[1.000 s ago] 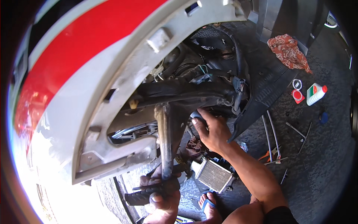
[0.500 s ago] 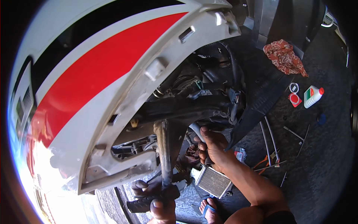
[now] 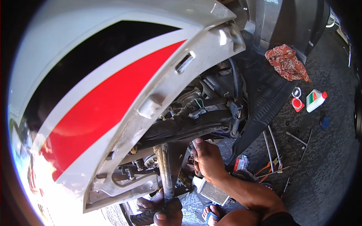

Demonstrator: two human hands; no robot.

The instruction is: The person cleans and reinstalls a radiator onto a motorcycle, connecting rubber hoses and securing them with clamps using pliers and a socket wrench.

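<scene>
At the bottom centre my left hand (image 3: 166,211) is closed around the lower end of a worn metal tube (image 3: 164,169) and a black ribbed piece (image 3: 143,217) beside it. The tube hangs down from under the open side of a motor scooter. To its right my right hand (image 3: 209,158) is closed, thumb on top, on a slim grey hose-like piece (image 3: 195,144); most of it is hidden by the fingers. Above both hands run black hoses and wiring (image 3: 192,120) inside the scooter. The white, red and black body panel (image 3: 102,101) curves over the upper left.
A small radiator (image 3: 213,193) lies on the floor below my right forearm, close to my sandalled foot (image 3: 211,214). Farther right are metal rods (image 3: 273,145), a T-shaped tool (image 3: 303,143), a white bottle with red cap (image 3: 316,100) and a patterned cloth (image 3: 287,63). A black floorboard (image 3: 264,98) juts out nearby.
My right hand has shifted a little left and down, covering more of the grey piece. My left hand sits lower in the picture, still on the tube's end. The view has tilted slightly.
</scene>
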